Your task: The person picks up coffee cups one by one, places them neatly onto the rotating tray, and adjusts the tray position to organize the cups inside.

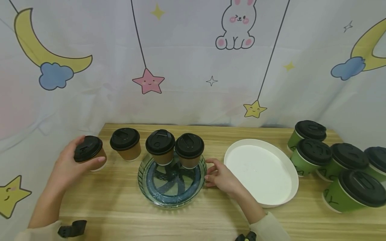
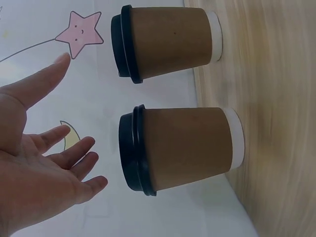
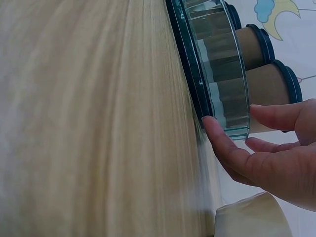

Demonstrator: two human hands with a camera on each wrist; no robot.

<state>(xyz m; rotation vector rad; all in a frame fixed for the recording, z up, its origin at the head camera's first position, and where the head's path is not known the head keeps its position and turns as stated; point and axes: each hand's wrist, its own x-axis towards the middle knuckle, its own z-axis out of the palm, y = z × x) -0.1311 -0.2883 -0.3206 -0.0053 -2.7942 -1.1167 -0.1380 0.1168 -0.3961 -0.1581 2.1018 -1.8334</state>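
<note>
My left hand (image 1: 67,164) hovers around a brown paper cup (image 2: 190,145) with a black lid at the table's left. In the left wrist view its fingers are spread, apart from the lid. A second brown cup (image 1: 129,147) stands upright to the right of it. Two more brown cups (image 1: 161,147) stand close together at the back of a round clear glass dish (image 1: 172,203), overlapping its rim. My right hand (image 1: 221,177) is at the dish's right side. In the right wrist view, its fingertips (image 3: 208,122) are right at the dish's lower edge and rim, fingers lightly bent.
A shallow white round tray (image 1: 260,179) lies right of the dish, partly behind my right forearm. Several green cups (image 1: 334,197) with black lids crowd the right end of the wooden table (image 1: 120,214). A printed curtain (image 1: 187,107) hangs behind the table.
</note>
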